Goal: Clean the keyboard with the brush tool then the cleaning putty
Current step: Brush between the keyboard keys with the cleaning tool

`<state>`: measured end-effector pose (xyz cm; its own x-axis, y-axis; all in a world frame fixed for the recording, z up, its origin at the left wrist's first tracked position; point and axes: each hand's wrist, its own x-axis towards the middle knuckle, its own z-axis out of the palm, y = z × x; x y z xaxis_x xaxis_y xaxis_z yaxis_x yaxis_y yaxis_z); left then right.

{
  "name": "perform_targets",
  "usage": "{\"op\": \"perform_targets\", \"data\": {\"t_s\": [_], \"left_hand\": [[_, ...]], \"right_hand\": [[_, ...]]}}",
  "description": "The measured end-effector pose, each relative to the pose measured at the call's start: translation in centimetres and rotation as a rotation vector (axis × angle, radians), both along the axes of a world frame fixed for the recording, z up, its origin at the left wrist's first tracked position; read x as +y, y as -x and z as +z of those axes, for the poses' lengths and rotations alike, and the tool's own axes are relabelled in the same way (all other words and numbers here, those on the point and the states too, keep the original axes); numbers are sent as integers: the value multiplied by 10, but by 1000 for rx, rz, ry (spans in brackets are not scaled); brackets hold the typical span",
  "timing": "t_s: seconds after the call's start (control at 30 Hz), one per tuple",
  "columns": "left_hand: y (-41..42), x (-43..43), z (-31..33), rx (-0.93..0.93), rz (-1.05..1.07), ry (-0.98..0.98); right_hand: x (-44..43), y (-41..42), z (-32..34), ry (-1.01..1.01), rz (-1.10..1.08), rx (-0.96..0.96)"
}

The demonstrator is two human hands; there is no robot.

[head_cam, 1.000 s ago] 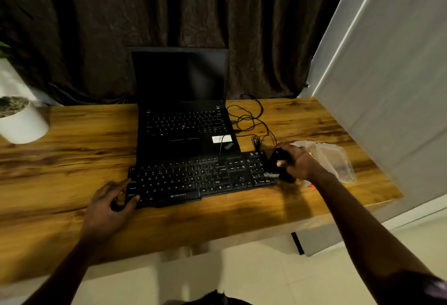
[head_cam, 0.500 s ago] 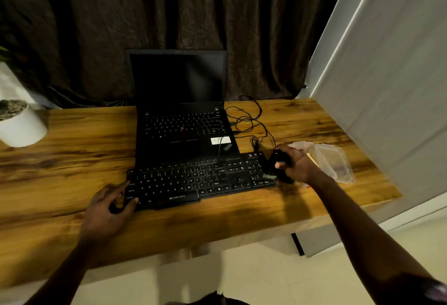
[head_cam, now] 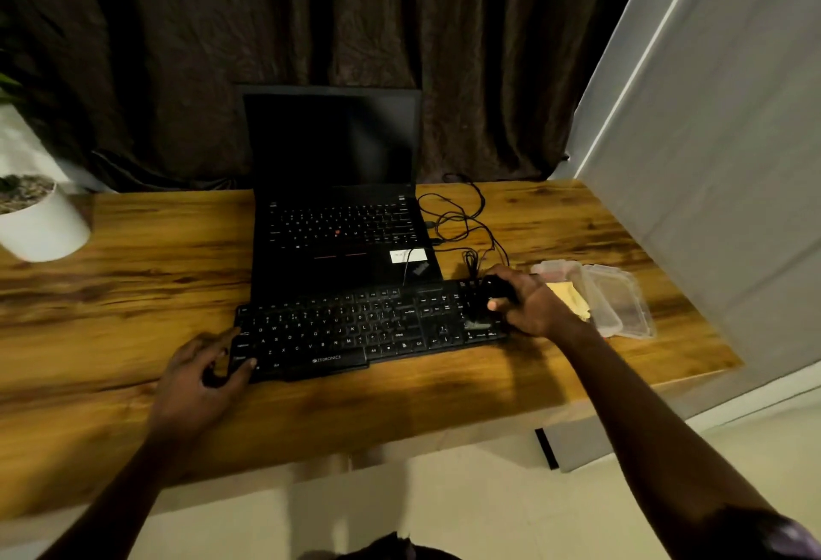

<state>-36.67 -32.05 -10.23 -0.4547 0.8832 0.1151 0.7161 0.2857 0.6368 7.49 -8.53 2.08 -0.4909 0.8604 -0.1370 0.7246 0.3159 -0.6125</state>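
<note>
Since a second ago the right hand [head_cam: 531,304] has carried the black brush tool [head_cam: 491,302], gripped, onto the keyboard [head_cam: 368,328]'s right end. The left hand [head_cam: 200,377] clasps the keyboard's left edge, frame centre on the tabletop [head_cam: 133,275]. The front edge reads "ZEBRONICS".

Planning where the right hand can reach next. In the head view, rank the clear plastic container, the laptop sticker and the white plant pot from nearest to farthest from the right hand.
1. Clear plastic container: just right of the right hand.
2. Laptop sticker: on the palm rest, up and left of the hand.
3. White plant pot: far left end of the desk.
</note>
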Motion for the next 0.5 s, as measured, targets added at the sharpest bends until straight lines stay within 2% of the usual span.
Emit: {"op": "perform_targets", "data": {"t_s": [0.1, 0.33, 0.5], "left_hand": [[1, 1, -1, -10, -17, -18], [0, 1, 2, 4, -32, -27], [1, 2, -1, 16, -21, -25]], "right_hand": [[-3, 5, 2, -37, -4, -10], [-25, 56, -8, 62, 93, 116], [-12, 34, -4, 24, 59, 12]]}}
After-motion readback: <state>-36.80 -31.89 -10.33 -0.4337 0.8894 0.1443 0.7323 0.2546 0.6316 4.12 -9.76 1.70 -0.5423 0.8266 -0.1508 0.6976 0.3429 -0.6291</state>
